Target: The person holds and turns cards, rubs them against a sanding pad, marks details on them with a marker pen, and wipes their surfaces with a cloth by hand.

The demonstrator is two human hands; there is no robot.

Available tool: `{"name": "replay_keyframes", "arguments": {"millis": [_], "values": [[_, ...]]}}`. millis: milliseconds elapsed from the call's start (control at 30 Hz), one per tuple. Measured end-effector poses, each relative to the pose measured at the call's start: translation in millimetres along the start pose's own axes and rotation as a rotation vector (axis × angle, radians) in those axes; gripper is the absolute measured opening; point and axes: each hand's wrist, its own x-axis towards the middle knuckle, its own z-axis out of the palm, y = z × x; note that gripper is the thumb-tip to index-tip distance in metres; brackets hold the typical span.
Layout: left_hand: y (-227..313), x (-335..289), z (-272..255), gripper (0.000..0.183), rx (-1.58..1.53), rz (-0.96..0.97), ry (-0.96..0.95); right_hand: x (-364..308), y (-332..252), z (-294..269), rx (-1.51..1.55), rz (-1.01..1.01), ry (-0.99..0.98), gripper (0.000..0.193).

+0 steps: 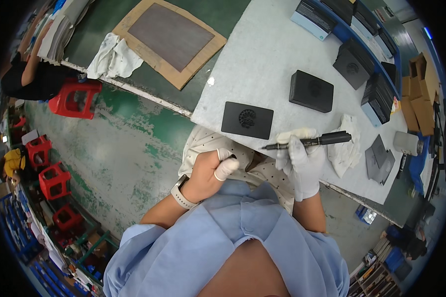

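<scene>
My right hand [302, 163], in a white glove, grips a black marker pen [327, 139] near the table's front edge. The pen's thin uncovered tip points left. My left hand [210, 171], with pale finger covers and a watch on the wrist, is closed in front of my body. A small dark bit shows at its thumb, too little to name. Just beyond the hands, a flat black card [235, 120] with a round dark emblem lies on the white tabletop [262, 59]. Farther right sits a stack of similar black cards [311, 91].
More black card stacks [354, 64] and blue-and-black boxes [313, 19] line a blue rack at the right. A white cloth [344, 148] and grey plates [380, 159] lie near my right hand. Cardboard with a brown sheet [171, 35] is far left. Red stools [77, 99] stand beyond.
</scene>
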Motion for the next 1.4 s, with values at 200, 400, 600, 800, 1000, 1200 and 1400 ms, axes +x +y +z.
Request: {"name": "replay_keyframes", "arguments": {"millis": [200,400,600,800,1000,1200,1400], "values": [[11,3,6,0.035,0.132,0.170,-0.083,-14,-8,5,-0.033,0.000,-0.129,0.017],[14,5,14,0.036,0.232,0.307,-0.224,-19,0,4,-0.180,0.098,-0.273,0.019],[9,-1,22,0.033,0.143,0.312,-0.253,-23,-1,-8,-0.319,-0.243,-0.309,0.017],[10,-3,19,0.030,0.103,0.317,-0.319,-27,-35,-52,-0.380,-0.053,-0.231,0.015],[23,-3,17,0.024,0.011,0.118,-0.134,-32,-26,-27,-0.492,0.033,-0.378,0.015],[18,-12,16,0.024,-0.178,-0.037,-0.133,-39,-11,-16,-0.500,-0.065,-0.351,0.017],[20,-14,14,0.025,-0.241,-0.018,-0.144,-38,-11,-16,-0.542,-0.116,-0.380,0.019]]}}
